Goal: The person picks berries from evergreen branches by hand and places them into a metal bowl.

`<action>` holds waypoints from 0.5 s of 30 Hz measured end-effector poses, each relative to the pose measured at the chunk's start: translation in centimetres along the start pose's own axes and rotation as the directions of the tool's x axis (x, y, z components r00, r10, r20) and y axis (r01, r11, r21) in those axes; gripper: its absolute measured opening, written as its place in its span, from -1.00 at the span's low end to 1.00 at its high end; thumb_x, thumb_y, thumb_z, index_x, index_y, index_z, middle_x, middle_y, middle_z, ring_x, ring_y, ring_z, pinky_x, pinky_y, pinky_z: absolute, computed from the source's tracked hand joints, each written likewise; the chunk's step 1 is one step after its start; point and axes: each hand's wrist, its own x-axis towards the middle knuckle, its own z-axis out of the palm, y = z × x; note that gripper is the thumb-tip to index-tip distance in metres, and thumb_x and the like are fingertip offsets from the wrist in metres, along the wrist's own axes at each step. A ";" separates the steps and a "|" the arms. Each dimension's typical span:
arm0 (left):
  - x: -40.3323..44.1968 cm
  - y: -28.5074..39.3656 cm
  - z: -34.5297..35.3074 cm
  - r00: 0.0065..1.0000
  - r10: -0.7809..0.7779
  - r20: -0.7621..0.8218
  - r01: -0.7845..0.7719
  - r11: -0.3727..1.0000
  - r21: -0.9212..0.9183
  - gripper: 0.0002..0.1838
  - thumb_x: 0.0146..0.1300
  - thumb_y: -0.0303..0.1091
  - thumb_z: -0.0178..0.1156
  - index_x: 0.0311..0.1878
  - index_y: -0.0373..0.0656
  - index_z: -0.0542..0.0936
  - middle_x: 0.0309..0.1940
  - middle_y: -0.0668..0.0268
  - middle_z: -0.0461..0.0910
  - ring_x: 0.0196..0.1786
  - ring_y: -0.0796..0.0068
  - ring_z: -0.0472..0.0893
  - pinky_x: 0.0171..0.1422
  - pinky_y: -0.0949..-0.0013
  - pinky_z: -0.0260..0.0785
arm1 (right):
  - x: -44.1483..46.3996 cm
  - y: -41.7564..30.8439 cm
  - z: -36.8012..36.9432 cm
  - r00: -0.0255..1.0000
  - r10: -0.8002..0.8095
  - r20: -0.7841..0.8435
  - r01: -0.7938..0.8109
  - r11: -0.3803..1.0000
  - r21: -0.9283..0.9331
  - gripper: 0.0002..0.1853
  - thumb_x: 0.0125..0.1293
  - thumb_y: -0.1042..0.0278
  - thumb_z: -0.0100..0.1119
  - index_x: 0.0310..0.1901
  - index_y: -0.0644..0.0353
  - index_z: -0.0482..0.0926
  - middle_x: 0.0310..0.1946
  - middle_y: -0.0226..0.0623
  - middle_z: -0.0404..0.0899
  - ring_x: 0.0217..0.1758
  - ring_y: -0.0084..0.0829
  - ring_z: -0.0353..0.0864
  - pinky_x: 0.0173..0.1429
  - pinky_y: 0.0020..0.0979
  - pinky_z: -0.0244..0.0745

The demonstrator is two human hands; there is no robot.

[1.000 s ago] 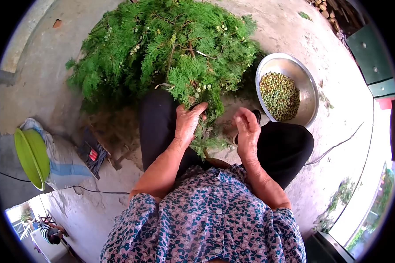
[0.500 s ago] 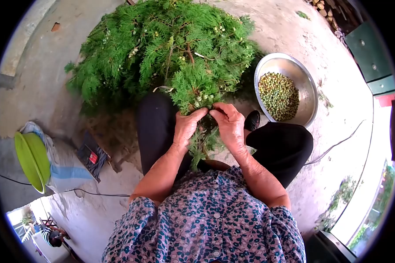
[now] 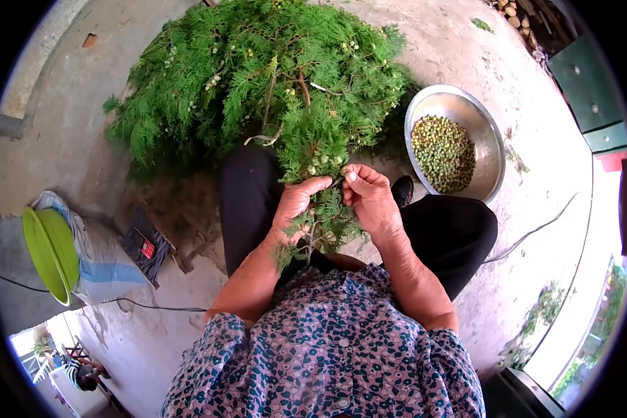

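Observation:
A leafy evergreen branch with scale-like foliage and a cluster of pale green cones lies between my knees. My left hand is closed round its stem just below that cluster, thumb pointing right. Beside it, my right hand is pinched at the right edge of the cluster, on what looks like a small green cone, partly hidden by the fingertips. The branch's lower end hangs toward my lap, between my forearms. To the right, a metal basin holds a heap of picked green cones.
A large pile of evergreen branches covers the floor ahead. At left are a lime-green basin, a pale sack and a dark object with a red label. A black cable crosses the floor. Green drawers stand far right.
My right hand has shifted slightly right and down, away from my left thumb, its fingers still pinched. The branch has tilted a little in my left hand, which stays closed on it.

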 end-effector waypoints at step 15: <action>-1.6 1.0 1.9 0.968 0.192 -0.161 -0.094 0.875 0.475 -0.74 0.00 -0.31 0.32 -0.27 -0.25 0.60 -0.36 0.35 0.60 -0.38 0.61 0.52 -0.30 0.53 0.34 | -1.5 -1.1 3.6 0.948 -0.294 0.121 0.318 0.889 -0.330 -0.87 0.26 0.58 -0.07 -0.24 0.33 0.50 -0.46 -0.34 0.51 -0.52 -0.60 0.49 -0.48 -0.61 0.41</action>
